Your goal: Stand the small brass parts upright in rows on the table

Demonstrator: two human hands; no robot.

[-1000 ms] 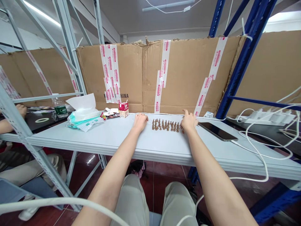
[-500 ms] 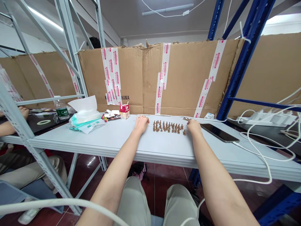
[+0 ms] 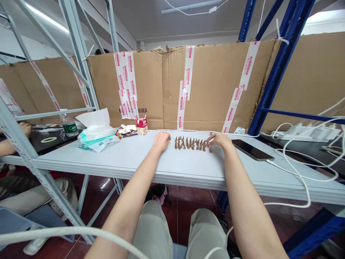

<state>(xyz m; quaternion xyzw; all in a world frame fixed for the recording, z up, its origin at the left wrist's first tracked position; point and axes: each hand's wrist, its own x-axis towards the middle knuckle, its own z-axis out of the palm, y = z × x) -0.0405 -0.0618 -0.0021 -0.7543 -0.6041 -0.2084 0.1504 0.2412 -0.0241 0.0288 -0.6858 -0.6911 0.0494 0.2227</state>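
Small bronze-coloured figurines (image 3: pixel 192 143) stand upright in several close rows on the grey tabletop (image 3: pixel 185 163). My right hand (image 3: pixel 219 139) is at the right end of these rows. Its thumb and fingers come together around one small figurine there, partly hidden by the fingertips. A single figurine (image 3: pixel 210 149) stands just in front of that hand. Behind the fingers, a few more small pieces show, mostly covered by the hand. My left hand (image 3: pixel 161 140) rests on the tabletop left of the rows, apart from them, its fingers loosely bent and holding nothing visible.
A red and white drink carton (image 3: pixel 142 127), wrappers (image 3: pixel 126 131) and a tissue pack (image 3: pixel 97 129) lie at the left. A black phone (image 3: pixel 252 149) with a white cable lies right. Cardboard (image 3: pixel 153 86) walls the back. A co-worker's hand (image 3: pixel 25 128) shows far left.
My right hand has moved left from the loose pieces at the back to the right end of the figurine rows. My left hand stays in place. The view has shifted slightly.
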